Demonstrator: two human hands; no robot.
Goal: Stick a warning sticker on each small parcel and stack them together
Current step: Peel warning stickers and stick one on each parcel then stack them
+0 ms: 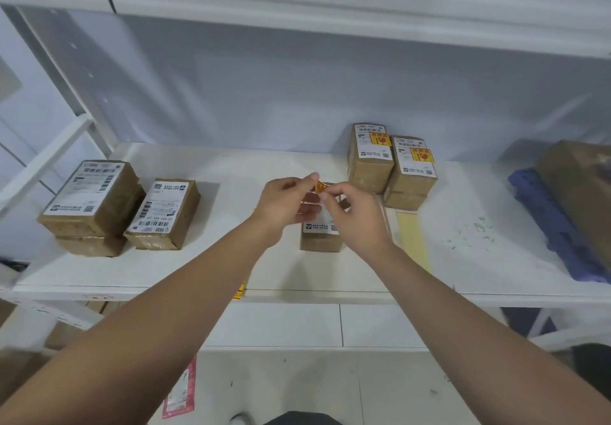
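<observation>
Free shelf between parcel stacks

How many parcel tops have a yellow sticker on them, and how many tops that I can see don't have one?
Stickered parcels: 2
Unstickered parcels: 3
Total: 5 tops showing
Lower parcels in the stacks hide their tops. One more sticker is pinched between the left hand and the right hand.

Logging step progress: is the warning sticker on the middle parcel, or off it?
Off: the left hand and right hand pinch the sticker in the air over the parcel.
</observation>
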